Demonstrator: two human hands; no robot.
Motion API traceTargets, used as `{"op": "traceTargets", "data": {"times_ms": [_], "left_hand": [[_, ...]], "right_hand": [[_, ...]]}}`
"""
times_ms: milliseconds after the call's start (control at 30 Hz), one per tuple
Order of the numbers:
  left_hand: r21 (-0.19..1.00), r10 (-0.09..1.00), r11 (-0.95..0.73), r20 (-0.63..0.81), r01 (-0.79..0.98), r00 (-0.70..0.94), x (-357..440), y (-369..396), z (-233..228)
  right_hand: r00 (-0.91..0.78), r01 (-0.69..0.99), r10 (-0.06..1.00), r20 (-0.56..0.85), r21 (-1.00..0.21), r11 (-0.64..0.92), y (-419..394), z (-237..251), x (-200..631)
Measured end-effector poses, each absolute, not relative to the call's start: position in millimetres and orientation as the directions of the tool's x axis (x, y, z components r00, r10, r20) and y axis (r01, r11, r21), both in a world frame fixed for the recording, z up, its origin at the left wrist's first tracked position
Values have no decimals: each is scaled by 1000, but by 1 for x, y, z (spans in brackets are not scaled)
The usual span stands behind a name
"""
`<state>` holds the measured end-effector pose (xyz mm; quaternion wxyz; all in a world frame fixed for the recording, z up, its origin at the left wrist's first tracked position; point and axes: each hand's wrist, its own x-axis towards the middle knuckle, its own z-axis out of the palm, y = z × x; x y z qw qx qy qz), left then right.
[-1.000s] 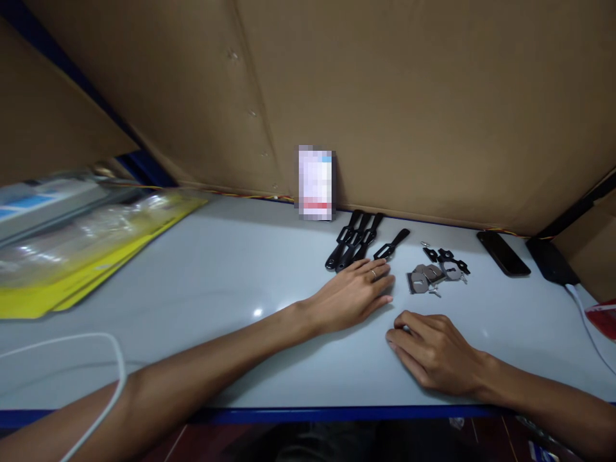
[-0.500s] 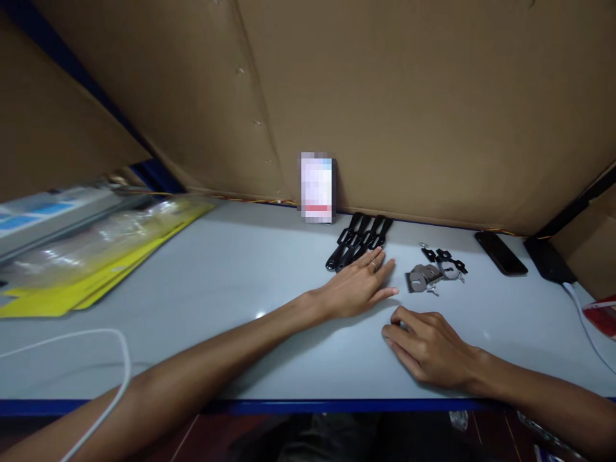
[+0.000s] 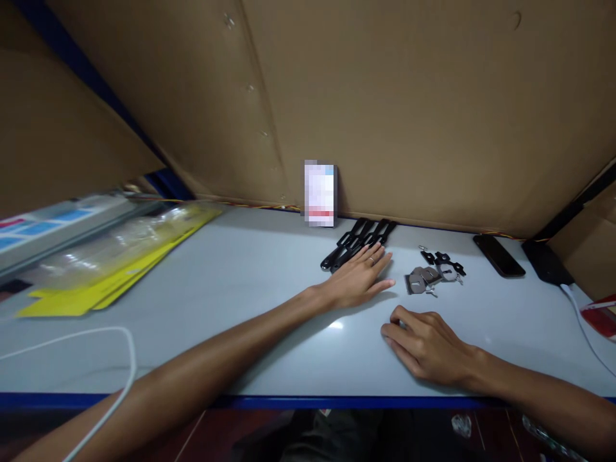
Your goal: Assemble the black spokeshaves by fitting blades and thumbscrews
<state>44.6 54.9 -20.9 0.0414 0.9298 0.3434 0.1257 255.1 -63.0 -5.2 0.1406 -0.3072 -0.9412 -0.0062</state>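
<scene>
Black flat plastic strap pieces [image 3: 359,239] are seen bunched at the counter's [image 3: 240,289] rear, touched by the outstretched fingers of the left hand [image 3: 359,279], which lies flat and holds nothing. The right hand [image 3: 423,343] is rested loosely curled, empty, near small grey metal plates [image 3: 426,279].
</scene>
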Motion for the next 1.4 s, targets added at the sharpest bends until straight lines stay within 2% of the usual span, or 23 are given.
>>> {"op": "traceTargets", "data": {"times_ms": [167,300,433,867,1000,1233,1400], "left_hand": [[143,628,-776,266,614,732,19,70,-10],[93,705,-708,155,700,692,0,86,-11],[89,706,-709,96,700,702,0,91,-17],[90,681,-733,90,675,727,9,103,-24],[78,697,-717,129,693,706,11,106,-25],[104,731,-681,155,725,664,10,109,-25],[190,765,-643,171,741,620,9,107,-25]], "right_hand": [[-772,585,583,253,-77,807,-63,-5,256],[-770,592,590,242,-71,802,-63,-6,256],[-773,597,595,219,-66,800,-64,-3,255],[-775,606,608,174,-72,792,-63,-1,255],[-774,608,611,166,-74,791,-64,0,254],[-778,606,610,150,-74,792,-64,2,254],[-772,608,614,166,-89,789,-64,1,254]]}}
